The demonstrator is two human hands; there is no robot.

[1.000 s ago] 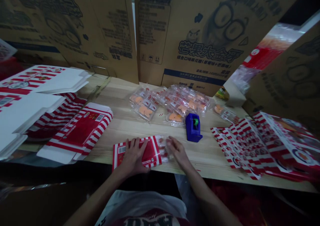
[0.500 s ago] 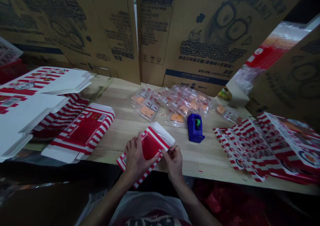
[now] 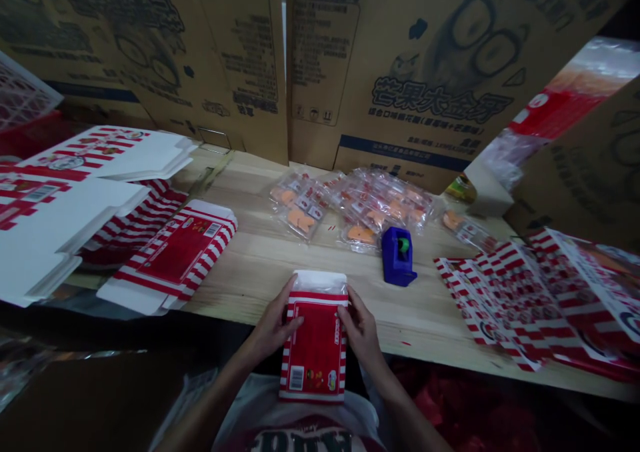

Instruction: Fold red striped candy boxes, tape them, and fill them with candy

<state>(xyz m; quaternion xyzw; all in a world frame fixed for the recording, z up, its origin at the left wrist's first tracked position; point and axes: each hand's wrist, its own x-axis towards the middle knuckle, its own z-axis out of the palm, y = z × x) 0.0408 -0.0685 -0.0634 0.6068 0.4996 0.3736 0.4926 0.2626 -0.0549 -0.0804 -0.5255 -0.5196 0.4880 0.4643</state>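
We identify this area as a packing workshop: printed cartons [image 3: 400, 72] stand around a wooden table [image 3: 280, 272] carrying flat box blanks [image 3: 170, 255], plastic packets [image 3: 350, 209] and a tape dispenser [image 3: 399, 257].

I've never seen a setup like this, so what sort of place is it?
Probably a small packing workshop: a red-and-white carton in hand, more flat cartons on a wooden bench beside clear packets, a blue tape dispenser, and printed shipping cartons behind.

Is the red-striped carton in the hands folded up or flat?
Folded up: the carton sits boxlike between the left hand and right hand, white top flap open.
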